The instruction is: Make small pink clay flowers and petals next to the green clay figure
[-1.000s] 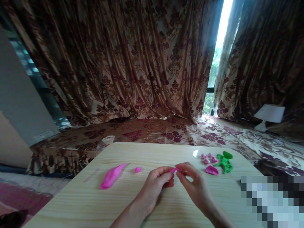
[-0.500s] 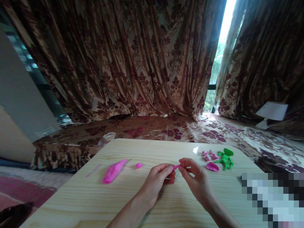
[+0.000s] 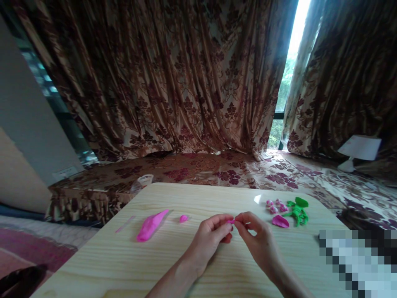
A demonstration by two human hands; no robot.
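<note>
Between my fingertips, above the middle of the table, is a small piece of pink modelling clay [image 3: 231,222]. My left hand [image 3: 214,234] pinches it from the left, its fingers curled. From the other side my right hand [image 3: 256,234] holds the clay's end between thumb and forefinger. Much of the piece is hidden by the fingers. Left of my hands lie a small pink clay lump [image 3: 183,218] and a large pink clay mass [image 3: 151,225] drawn to a point. Beyond my right hand are a pink petal-shaped piece [image 3: 280,221], several pink-and-white balls [image 3: 273,209] and a green clay shape [image 3: 297,215].
A thin pinkish stick [image 3: 125,223] lies at the left of the light wooden table [image 3: 124,265]. Behind the table's far left corner stands a clear container [image 3: 144,181]. A white lamp [image 3: 356,149] is on the cloth-covered ledge [image 3: 198,167] beneath patterned curtains [image 3: 192,82].
My fingertips have come closer together around the pink clay, so less of it shows. The whole view has shifted slightly. The pieces on the table lie as before.
</note>
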